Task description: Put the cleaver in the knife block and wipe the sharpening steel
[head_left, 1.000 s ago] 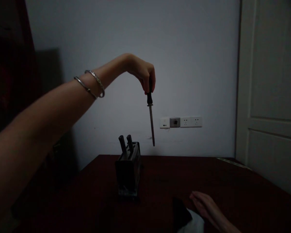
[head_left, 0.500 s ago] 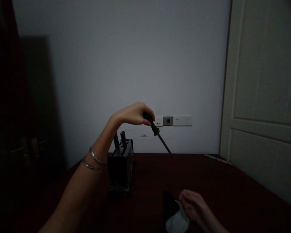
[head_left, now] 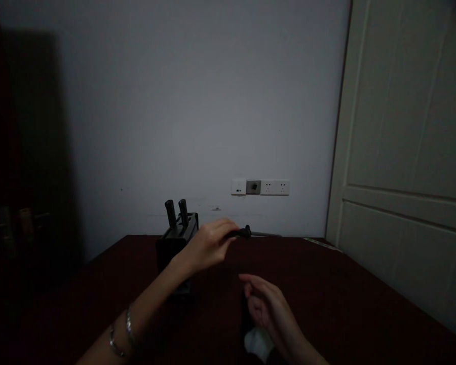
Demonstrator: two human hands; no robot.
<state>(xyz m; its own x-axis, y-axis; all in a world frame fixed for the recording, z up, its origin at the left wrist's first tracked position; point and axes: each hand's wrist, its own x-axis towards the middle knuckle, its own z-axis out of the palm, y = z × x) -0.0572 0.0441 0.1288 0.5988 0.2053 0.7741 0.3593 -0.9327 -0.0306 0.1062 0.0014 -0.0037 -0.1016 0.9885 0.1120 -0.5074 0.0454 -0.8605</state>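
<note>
My left hand (head_left: 215,241) is closed around the black handle of a sharpening steel (head_left: 266,234). The thin grey rod points right, nearly level, above the far part of the table. Left of and behind this hand stands a dark knife block (head_left: 173,243), with two black-handled knives (head_left: 177,213) upright in its slots. My right hand (head_left: 268,306) is lower and nearer, its fingers loosely bent and apart, with nothing seen in them. Just under its wrist side lies a white and black item (head_left: 258,343), partly hidden and too dark to name.
The dark red table (head_left: 345,299) reaches back to a pale wall. Sockets and a switch (head_left: 260,187) are set in that wall. A flat thin strip (head_left: 321,244) lies at the back right edge. A panelled door (head_left: 399,218) stands at the right.
My left hand has come down, and the sharpening steel has swung from slanting downward to nearly level. My right hand has moved up and left, its fingers more extended. The view has shifted slightly.
</note>
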